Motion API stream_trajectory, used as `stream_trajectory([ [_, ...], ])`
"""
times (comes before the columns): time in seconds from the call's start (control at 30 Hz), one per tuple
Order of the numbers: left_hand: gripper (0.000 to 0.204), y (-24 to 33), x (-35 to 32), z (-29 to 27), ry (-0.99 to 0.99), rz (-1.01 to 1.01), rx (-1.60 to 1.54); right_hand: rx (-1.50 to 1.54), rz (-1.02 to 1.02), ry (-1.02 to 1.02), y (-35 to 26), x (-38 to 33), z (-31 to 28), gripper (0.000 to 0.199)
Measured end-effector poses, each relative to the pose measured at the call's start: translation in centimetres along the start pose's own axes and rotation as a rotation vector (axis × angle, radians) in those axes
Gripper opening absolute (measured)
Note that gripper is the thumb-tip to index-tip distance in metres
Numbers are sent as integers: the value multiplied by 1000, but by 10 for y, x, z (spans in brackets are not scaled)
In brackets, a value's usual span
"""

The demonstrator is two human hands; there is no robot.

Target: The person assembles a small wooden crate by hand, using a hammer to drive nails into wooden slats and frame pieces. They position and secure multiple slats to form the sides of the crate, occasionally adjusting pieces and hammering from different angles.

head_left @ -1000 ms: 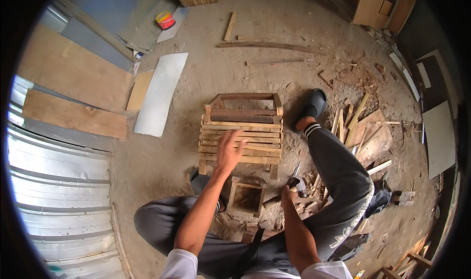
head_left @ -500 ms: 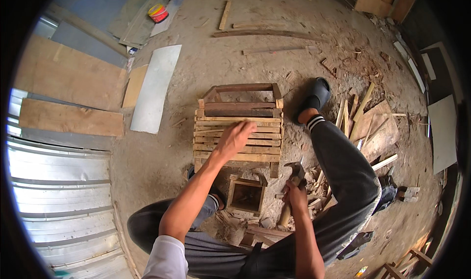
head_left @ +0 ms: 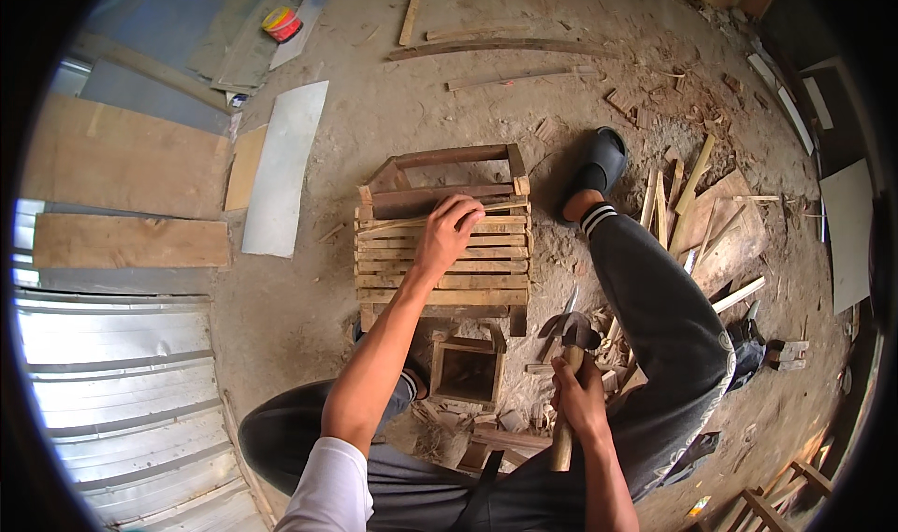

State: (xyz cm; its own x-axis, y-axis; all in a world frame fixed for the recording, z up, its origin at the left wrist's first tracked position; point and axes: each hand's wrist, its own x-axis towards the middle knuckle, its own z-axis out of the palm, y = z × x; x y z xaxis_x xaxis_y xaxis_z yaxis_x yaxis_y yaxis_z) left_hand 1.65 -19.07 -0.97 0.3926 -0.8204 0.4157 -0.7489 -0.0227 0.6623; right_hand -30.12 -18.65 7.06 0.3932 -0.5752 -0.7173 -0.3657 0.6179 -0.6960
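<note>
A small slatted wooden frame, like a little stool or chair, stands on the dirt floor in front of me. Across its top, my left hand pinches a thin wooden slat, which lies slightly askew beside the fixed slats. My right hand is wrapped around the wooden handle of a hammer, its dark metal head pointing away from me, to the right of the frame. Between my legs sits a small open wooden box, nearer to me than the frame.
Scrap wood and a pointed metal tool lie to the right. A white sheet and boards are on the left. Long strips lie farther off, near a red and yellow bucket.
My left hand has shifted toward the frame's far side with the slat, which now shows more clearly. The hammer has turned more upright in my right hand. The whole view has shifted slightly.
</note>
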Motion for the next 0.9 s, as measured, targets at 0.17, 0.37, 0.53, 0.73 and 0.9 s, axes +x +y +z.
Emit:
stream_trajectory([
  [0.17,16,-3,-3,1,0,46,71,-34,-69,-37,0,3,4,18],
  [0.37,22,-6,-9,0,13,54,52,-80,-39,-35,-6,4,8,19],
  [0.53,25,-5,-8,-3,-30,78,90,-94,-8,-23,-5,4,11,18],
  [0.73,26,-7,-4,-4,-47,113,111,-94,-18,-31,-6,3,13,18],
  [0.9,26,-8,-9,-2,-36,92,113,-95,-27,-39,-4,5,13,18],
])
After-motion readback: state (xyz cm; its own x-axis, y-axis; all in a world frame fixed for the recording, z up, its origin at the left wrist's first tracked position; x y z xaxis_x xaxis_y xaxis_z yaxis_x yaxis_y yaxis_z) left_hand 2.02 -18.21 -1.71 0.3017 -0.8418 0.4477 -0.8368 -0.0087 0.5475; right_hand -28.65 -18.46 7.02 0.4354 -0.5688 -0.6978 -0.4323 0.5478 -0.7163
